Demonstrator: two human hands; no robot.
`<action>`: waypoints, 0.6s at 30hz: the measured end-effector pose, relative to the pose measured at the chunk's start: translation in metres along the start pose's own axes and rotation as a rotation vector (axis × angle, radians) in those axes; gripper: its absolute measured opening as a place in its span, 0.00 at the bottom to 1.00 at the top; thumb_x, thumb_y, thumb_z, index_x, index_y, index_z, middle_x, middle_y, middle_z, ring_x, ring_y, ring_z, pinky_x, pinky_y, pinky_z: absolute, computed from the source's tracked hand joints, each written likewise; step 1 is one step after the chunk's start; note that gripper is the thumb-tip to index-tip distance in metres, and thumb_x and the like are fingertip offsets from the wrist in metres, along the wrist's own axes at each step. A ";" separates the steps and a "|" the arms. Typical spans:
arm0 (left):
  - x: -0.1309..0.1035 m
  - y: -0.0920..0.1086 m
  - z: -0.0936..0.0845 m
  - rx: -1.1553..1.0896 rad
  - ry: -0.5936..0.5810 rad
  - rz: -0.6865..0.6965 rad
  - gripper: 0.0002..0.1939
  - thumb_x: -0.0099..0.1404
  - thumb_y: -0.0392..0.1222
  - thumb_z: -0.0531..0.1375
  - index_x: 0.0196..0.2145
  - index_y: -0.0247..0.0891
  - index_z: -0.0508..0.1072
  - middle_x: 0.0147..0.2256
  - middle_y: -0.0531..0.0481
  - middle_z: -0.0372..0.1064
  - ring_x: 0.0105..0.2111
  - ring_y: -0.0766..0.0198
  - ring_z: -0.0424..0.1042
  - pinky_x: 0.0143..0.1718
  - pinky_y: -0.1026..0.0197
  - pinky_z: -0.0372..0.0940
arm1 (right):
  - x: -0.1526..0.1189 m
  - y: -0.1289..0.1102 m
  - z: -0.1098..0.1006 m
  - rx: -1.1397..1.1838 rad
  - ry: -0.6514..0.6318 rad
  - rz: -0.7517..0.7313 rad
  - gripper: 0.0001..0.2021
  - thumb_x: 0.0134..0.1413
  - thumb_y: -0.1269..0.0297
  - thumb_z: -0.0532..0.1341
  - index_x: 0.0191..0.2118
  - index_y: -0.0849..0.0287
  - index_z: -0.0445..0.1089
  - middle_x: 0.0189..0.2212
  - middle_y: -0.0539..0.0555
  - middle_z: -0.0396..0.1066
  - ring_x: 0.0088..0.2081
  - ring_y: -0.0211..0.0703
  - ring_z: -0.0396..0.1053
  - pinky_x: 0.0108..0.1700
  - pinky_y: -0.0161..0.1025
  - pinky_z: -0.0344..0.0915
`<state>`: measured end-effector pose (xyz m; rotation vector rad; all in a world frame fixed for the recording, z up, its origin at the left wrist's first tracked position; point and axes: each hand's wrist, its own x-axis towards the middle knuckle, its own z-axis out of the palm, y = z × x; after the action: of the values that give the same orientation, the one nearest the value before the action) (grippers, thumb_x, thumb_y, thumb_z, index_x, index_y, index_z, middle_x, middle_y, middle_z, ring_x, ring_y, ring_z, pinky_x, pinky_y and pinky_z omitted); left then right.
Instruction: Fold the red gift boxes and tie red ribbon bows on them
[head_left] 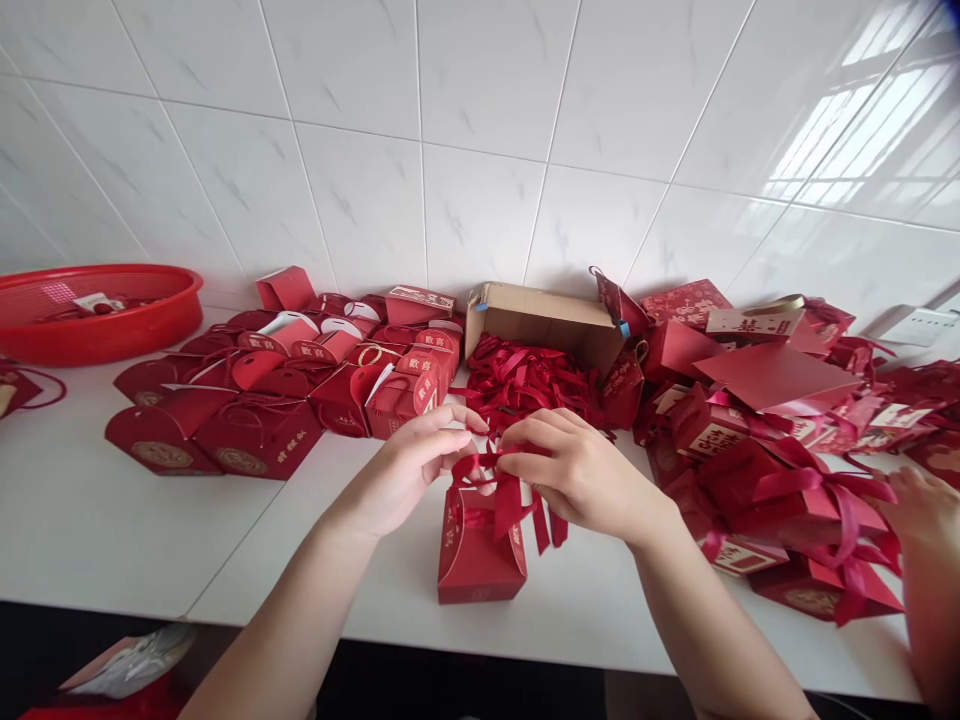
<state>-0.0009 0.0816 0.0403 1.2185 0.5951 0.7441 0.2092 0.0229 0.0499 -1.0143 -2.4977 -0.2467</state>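
Right below our fingers (541, 430) stood a small red box (481, 560), upright on the pale desk (401, 585). It showed us a plain front face, and its side edges swept up in curves towards a narrower top. Pale gold characters ran along both flanks, too slanted for us to read. Between our fingertips lay a dark red ribbon (508, 508), looped above the box, with its loose tails hanging down on the right side.

Our left forearm rose from the lower left, and the left hand (405, 470) was turned palm inward, fingers arched over the ribbon with the thumb beneath. We could not tell whether its tips had closed on the ribbon. Our right forearm came up from the lower right; the right hand (577, 470) showed its back, wrist bent inward, its curled fingers pinching the ribbon's upper part.

Just beyond our fingers, a heap of red ribbons (525, 375) spilled before an open cardboard box (544, 310). Left of them sat rows of red boxes (259, 435), and farther left a red plastic basket (161, 322). Well to their right, beside a jumbled pile of beribboned boxes (787, 490), was another person's hand (921, 500).
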 end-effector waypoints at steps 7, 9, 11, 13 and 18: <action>-0.003 -0.009 0.000 0.153 0.074 0.324 0.11 0.65 0.47 0.60 0.36 0.41 0.80 0.31 0.48 0.76 0.34 0.60 0.75 0.35 0.59 0.71 | -0.004 0.002 0.010 0.234 0.203 0.029 0.15 0.60 0.77 0.52 0.46 0.61 0.72 0.44 0.61 0.71 0.46 0.48 0.69 0.46 0.47 0.67; -0.008 -0.012 0.002 0.355 0.154 0.494 0.10 0.66 0.44 0.59 0.40 0.42 0.80 0.35 0.48 0.78 0.37 0.59 0.76 0.38 0.59 0.72 | -0.005 0.001 0.016 0.400 0.322 0.045 0.16 0.61 0.76 0.52 0.50 0.60 0.71 0.43 0.60 0.71 0.45 0.47 0.69 0.46 0.46 0.68; -0.013 -0.016 0.004 0.591 0.221 0.675 0.11 0.66 0.37 0.60 0.45 0.43 0.78 0.37 0.50 0.78 0.37 0.62 0.77 0.39 0.61 0.72 | -0.005 -0.002 0.022 0.547 0.417 0.081 0.17 0.62 0.75 0.53 0.52 0.57 0.71 0.43 0.59 0.71 0.45 0.45 0.70 0.46 0.44 0.69; -0.016 -0.018 0.005 0.790 0.268 0.864 0.16 0.64 0.31 0.60 0.48 0.43 0.76 0.38 0.51 0.78 0.37 0.64 0.77 0.41 0.62 0.72 | -0.004 -0.006 0.029 0.680 0.500 0.139 0.16 0.64 0.74 0.54 0.52 0.54 0.72 0.44 0.57 0.72 0.46 0.45 0.70 0.48 0.44 0.68; -0.017 -0.020 -0.003 1.110 0.416 1.168 0.22 0.59 0.26 0.64 0.50 0.43 0.75 0.33 0.52 0.76 0.34 0.64 0.75 0.42 0.60 0.71 | -0.007 -0.011 0.040 1.034 0.749 0.315 0.12 0.67 0.67 0.54 0.43 0.51 0.77 0.42 0.55 0.73 0.48 0.47 0.68 0.53 0.48 0.65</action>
<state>-0.0100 0.0667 0.0205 2.5380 0.6131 1.7956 0.1928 0.0240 0.0109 -0.6456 -1.4124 0.6004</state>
